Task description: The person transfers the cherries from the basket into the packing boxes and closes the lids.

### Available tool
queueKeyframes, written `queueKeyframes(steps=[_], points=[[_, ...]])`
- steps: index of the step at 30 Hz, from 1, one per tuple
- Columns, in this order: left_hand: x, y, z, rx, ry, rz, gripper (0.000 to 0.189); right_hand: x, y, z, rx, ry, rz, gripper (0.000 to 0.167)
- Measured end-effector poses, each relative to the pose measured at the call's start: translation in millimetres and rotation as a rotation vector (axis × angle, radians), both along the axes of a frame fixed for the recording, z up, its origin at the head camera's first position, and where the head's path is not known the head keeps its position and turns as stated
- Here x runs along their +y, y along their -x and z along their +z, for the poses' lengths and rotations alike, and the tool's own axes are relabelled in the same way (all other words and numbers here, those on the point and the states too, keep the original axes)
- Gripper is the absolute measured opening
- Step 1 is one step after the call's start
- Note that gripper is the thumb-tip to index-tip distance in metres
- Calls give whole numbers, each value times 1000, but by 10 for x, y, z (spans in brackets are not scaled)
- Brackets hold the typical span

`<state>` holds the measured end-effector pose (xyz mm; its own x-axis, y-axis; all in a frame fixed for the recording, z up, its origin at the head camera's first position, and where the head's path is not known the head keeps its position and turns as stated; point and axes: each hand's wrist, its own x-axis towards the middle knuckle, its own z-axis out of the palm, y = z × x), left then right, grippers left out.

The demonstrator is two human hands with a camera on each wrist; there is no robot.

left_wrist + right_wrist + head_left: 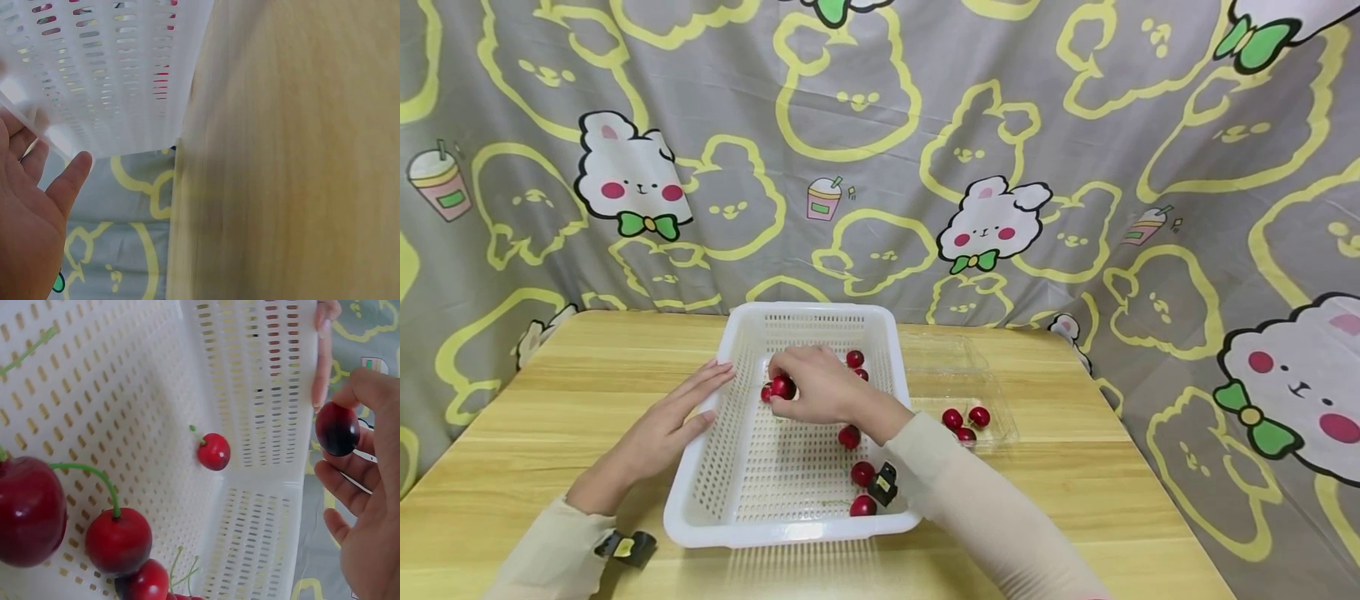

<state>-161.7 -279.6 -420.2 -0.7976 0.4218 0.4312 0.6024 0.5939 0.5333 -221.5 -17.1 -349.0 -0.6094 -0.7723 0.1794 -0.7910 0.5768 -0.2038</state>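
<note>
My right hand (822,385) pinches a dark red cherry (337,429) between thumb and fingers, over the left part of a white perforated plastic basket (793,531). Beneath it, another cherry (214,452) with a short green stem lies in the basket near the left wall. Several more, such as this cherry (849,437), lie along the basket's right side, some with long stems. My left hand (658,433) rests at the basket's left rim, fingers extended; the left wrist view shows the thumb and fingertips at the rim (47,139).
Right of the basket, a clear plastic box (1000,433) stands with its lid folded back and three cherries (979,416) in it. A loose green stem (28,351) lies on the basket floor. Behind the wooden table (1075,483) hangs a patterned grey curtain (865,250).
</note>
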Motion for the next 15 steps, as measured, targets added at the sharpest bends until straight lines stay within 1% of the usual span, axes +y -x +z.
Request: queueKeyframes(steps=[5, 10, 13, 15], points=[[-1, -5, -4, 3, 11, 13, 53, 56, 3, 77, 47, 63, -17, 23], [9, -5, -1, -7, 6, 9, 53, 138, 35, 100, 89, 129, -22, 22], [14, -6, -4, -5, 7, 11, 53, 178, 48, 123, 109, 159, -18, 21], [12, -7, -8, -2, 8, 13, 53, 194, 44, 171, 124, 181, -12, 19]])
